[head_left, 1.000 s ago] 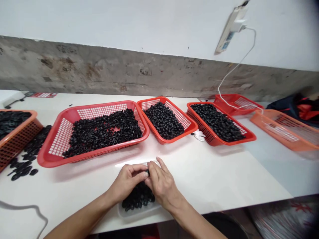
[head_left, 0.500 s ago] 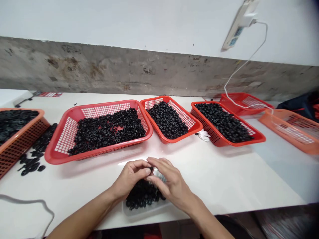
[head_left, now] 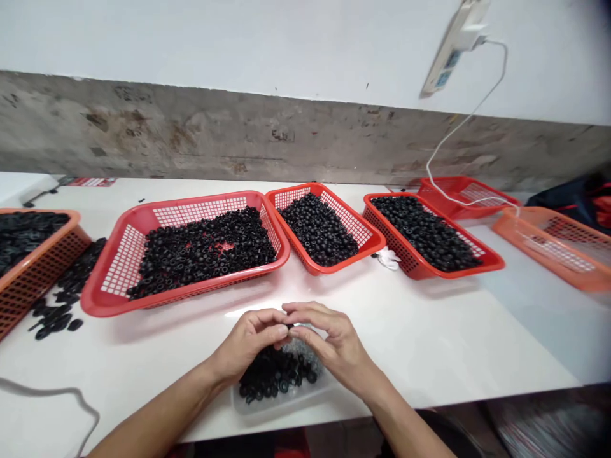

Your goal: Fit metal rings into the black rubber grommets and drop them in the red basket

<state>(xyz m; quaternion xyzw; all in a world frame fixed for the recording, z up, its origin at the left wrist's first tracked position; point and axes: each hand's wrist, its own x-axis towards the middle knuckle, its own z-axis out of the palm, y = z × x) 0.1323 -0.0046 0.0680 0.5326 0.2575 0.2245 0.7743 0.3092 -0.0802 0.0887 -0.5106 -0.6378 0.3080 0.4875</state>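
My left hand [head_left: 258, 334] pinches a small black rubber-like part [head_left: 289, 326] between thumb and fingertips. My right hand [head_left: 329, 331] meets it there, thumb and fingers closed at the same part, which the fingertips mostly cover. Directly below both hands stands a clear plastic tray [head_left: 277, 407]. Black ring-shaped pieces [head_left: 274, 378] fill its left side, and a pile of small shiny clear or silvery bits [head_left: 308, 350] lies to the right, too small to make out.
Behind my hands are a wide red basket [head_left: 112, 305] and two narrower red baskets [head_left: 329, 268] [head_left: 429, 275], all holding black rings. An orange basket [head_left: 42, 254] stands left, beside loose black pieces [head_left: 60, 318]. At right are another orange basket [head_left: 539, 248] and a white cable [head_left: 443, 137].
My right thumb and fingers have closed in on the small black part at the left fingertips. More of the tray's contents shows below the hands. The view has shifted slightly.
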